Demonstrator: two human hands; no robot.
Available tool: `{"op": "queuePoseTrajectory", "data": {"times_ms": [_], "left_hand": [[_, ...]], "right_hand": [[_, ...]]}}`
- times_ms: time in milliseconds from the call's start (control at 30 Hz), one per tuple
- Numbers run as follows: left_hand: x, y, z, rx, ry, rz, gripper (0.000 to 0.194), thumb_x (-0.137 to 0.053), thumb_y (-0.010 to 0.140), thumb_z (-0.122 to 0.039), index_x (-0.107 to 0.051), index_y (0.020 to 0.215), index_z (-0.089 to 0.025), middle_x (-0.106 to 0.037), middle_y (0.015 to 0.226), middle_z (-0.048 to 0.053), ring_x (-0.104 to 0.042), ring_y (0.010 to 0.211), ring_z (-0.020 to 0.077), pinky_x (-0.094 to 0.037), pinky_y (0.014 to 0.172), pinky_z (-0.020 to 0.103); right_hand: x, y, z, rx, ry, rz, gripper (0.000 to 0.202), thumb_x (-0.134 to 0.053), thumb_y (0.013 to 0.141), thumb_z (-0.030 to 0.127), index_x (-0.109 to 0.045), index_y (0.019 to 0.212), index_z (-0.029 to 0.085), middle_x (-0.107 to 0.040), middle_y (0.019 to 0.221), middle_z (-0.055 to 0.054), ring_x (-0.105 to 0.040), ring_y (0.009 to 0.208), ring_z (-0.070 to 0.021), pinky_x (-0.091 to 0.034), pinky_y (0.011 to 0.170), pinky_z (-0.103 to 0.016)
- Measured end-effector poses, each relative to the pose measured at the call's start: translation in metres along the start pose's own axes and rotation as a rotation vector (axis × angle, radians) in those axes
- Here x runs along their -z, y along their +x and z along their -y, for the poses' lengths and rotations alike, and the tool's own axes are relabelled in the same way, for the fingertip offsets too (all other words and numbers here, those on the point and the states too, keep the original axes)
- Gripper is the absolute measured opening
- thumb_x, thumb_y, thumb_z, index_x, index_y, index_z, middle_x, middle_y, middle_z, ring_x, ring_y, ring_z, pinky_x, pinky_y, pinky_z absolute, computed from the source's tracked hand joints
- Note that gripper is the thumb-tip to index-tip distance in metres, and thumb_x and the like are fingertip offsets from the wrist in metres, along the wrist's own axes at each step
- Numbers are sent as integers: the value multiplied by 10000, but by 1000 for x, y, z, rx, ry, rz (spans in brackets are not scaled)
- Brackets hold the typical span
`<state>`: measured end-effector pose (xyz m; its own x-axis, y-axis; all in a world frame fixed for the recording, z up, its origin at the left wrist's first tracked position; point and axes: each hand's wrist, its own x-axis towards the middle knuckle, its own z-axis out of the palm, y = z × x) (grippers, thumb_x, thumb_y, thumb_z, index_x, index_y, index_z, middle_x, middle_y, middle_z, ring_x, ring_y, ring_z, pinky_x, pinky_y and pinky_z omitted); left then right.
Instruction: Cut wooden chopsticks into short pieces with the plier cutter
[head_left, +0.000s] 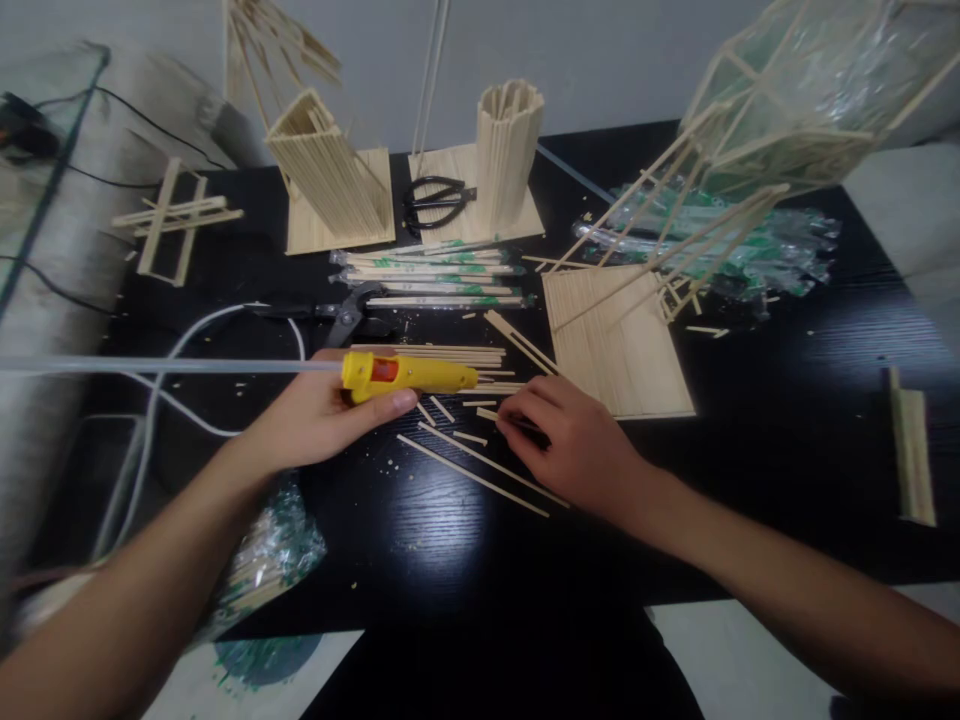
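My left hand (330,408) is wrapped round a yellow glue gun (412,376), with a long translucent glue stick (165,365) reaching out of its back to the left. Right of the gun's tip, my right hand (562,430) pinches a short piece of wooden stick (487,413) between thumb and fingers. Loose wooden sticks (427,354) lie in a row behind the gun. Two longer thin sticks (476,475) rest in front of my hands, among short cut pieces. Behind my right hand is a flat wooden board (622,345) with a stick frame on it.
Two stick towers, one angular (330,170) and one round (510,160), stand at the back on wooden bases. Black scissors (437,203), pliers (349,315) and wrapped stick packs (442,275) lie nearby. A white cable (154,410) loops at left. A large stick frame (757,120) rises at right.
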<state>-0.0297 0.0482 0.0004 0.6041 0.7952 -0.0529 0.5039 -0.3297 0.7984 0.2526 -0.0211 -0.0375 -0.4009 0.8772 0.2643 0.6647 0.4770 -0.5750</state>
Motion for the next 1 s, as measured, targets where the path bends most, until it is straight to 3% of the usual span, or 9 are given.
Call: {"op": "queuePoseTrajectory", "data": {"times_ms": [167,367,800,1000], "left_hand": [[-1,-2,3,-183,77,-37,114,-643,932,-276,-661,904,-168,-693,832,7,-614,645,104,-481,573,193],[1,-1,4,-298,205,22,132,-622,946,-254,-605,834,-188,-675,810,25,-626,666,128,-493,611,251],[0,-4,9,-253,215,88,47,-613,918,-237,-640,956,-245,-688,830,13,-682,742,166,-537,640,294],[-2,-3,7,-194,181,87,35,-629,891,-275,-629,923,-289,-712,845,13,-681,710,180,-540,606,316]], "right_hand": [[-1,0,-2,3,35,-22,102,-594,968,173,-675,905,166,-674,846,-57,-612,815,-187,-514,761,-332],[-1,0,-6,20,42,-22,99,-596,973,182,-675,914,169,-664,848,-59,-600,801,-182,-504,742,-321],[1,0,-5,-4,86,-37,76,-612,934,174,-685,950,159,-668,875,-75,-623,815,-198,-532,740,-337],[3,-1,-3,-28,113,-17,146,-591,891,151,-683,999,185,-670,921,-83,-636,859,-221,-554,762,-372]]}}
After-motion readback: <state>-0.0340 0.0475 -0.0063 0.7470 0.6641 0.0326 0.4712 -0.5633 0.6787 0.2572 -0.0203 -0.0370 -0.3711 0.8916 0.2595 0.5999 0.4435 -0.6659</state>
